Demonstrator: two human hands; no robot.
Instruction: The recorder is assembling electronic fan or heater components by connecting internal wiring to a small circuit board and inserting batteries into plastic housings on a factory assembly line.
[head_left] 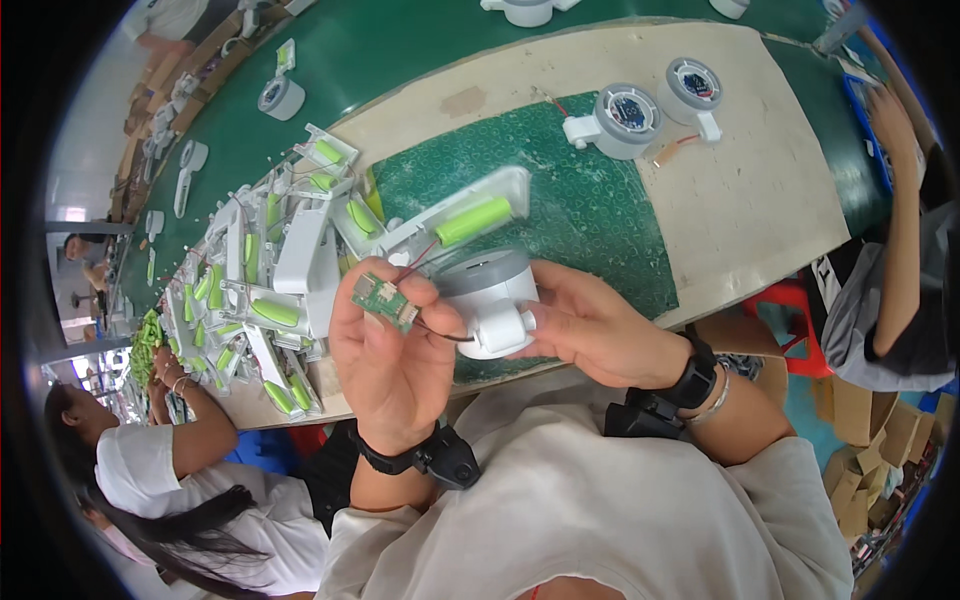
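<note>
My left hand [396, 355] pinches a small green circuit board [385, 301] between thumb and fingers. Red and dark wires run from the board, and a dark one reaches toward a round white housing [485, 297] with a grey rim. My right hand [605, 330] is closed around the right side of that housing, which is tilted just beside the board. Behind both hands a white plastic handle shell [508, 193] lies on the green mat, with a green battery cell [474, 220] in it. A red wire joins the shell's side to the board.
A heap of white shells with green cells [275, 312] lies to the left. Two round housings with exposed boards [628, 112] stand on the beige board [745, 190]. A conveyor-like green surface [370, 60] runs behind. Co-workers sit left [200, 480] and right [890, 290].
</note>
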